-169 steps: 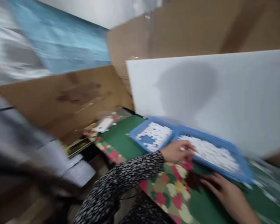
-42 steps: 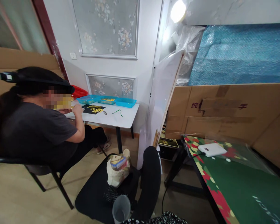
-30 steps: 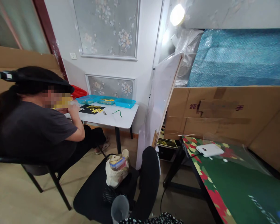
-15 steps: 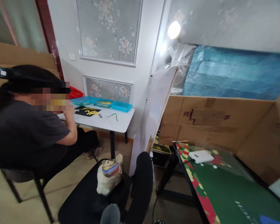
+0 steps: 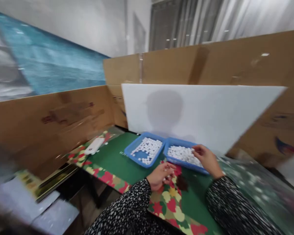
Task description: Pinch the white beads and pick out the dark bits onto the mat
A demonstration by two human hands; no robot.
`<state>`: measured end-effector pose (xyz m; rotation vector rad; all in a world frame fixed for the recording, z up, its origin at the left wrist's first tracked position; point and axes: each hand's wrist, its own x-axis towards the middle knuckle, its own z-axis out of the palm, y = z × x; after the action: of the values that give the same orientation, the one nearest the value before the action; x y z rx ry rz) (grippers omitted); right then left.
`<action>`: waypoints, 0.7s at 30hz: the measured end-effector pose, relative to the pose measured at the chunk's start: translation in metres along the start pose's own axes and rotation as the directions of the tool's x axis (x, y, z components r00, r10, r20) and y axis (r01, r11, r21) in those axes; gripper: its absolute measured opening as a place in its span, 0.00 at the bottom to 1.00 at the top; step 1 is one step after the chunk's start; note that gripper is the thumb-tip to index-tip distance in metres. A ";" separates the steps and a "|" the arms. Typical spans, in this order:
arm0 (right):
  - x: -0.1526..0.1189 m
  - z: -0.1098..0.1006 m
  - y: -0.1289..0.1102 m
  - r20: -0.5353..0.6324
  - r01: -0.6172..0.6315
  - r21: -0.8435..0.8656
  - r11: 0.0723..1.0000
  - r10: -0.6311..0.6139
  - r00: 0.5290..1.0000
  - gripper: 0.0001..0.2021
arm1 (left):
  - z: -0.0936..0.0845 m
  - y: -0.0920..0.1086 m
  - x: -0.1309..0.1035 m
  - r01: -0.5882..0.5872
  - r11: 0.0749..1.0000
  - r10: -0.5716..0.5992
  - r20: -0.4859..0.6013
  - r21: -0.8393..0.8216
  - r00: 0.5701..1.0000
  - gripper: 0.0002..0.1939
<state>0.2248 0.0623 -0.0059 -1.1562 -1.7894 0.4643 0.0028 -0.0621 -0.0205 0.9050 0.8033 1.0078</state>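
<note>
Keeps white pcs (image 5: 152,147) in two lots: one in L blue tray (image 5: 141,155), ahead of L hand (image 5: 161,176) & a bit left, w/ bare patch on near-left side; other in R blue tray (image 5: 177,162), ahead & right of L hand, right below tips of R hand (image 5: 207,160). In L hand, has fingers curled tog. on a few more white pcs, over leaf-print border (image 5: 120,181) of green cloth (image 5: 110,160). In R hand, has fingertips bent down close tog. over R lot; can't tell if pinching or touching a pc. Just right of L hand, shows dark brown patch (image 5: 182,183), too blurred to ID. Well left of L hand, has white device (image 5: 94,146) lying flat. Right of R hand, shows clear plastic sheet (image 5: 254,186), blurred. Past both trays from hands, has white board (image 5: 210,111) standing before cardboard panels (image 5: 166,65); far off upper left, blue sheeting (image 5: 71,73). On both arms, has b/w patterned sleeves (image 5: 127,205).
</note>
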 end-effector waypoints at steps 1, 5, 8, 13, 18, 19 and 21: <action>-0.005 -0.010 0.008 0.003 -0.015 -0.011 1.000 0.015 1.000 0.08 | 0.010 -0.001 0.016 0.002 1.000 -0.003 0.014 0.023 1.000 0.22; -0.010 -0.016 0.012 -0.009 0.010 -0.002 1.000 -0.010 1.000 0.06 | 0.022 0.013 0.048 -0.040 0.994 0.040 0.000 0.099 0.999 0.24; -0.027 -0.016 -0.001 -0.042 0.029 -0.006 1.000 -0.029 0.999 0.08 | 0.025 0.021 0.061 -0.037 0.992 0.036 0.006 0.125 0.999 0.24; -0.072 -0.021 -0.010 0.210 0.129 -0.010 0.992 -0.124 0.970 0.09 | 0.027 0.019 0.074 -0.018 0.971 -0.013 0.128 0.237 0.992 0.20; -0.086 -0.018 0.005 0.374 0.082 -0.166 0.983 -0.014 0.927 0.10 | 0.016 0.019 0.077 0.053 0.968 -0.089 0.137 0.247 0.987 0.18; -0.086 -0.017 0.008 0.384 0.070 -0.187 0.980 0.008 0.923 0.10 | 0.014 0.019 0.077 0.066 0.971 -0.098 0.131 0.230 0.987 0.18; -0.085 -0.017 0.011 0.408 0.054 -0.209 0.976 0.037 0.912 0.08 | 0.013 0.019 0.076 0.083 0.978 -0.106 0.116 0.193 0.988 0.16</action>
<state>0.2558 -0.0082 -0.0472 -1.2665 -2.2543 0.5486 0.0327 0.0105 -0.0087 1.0708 0.8362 0.7926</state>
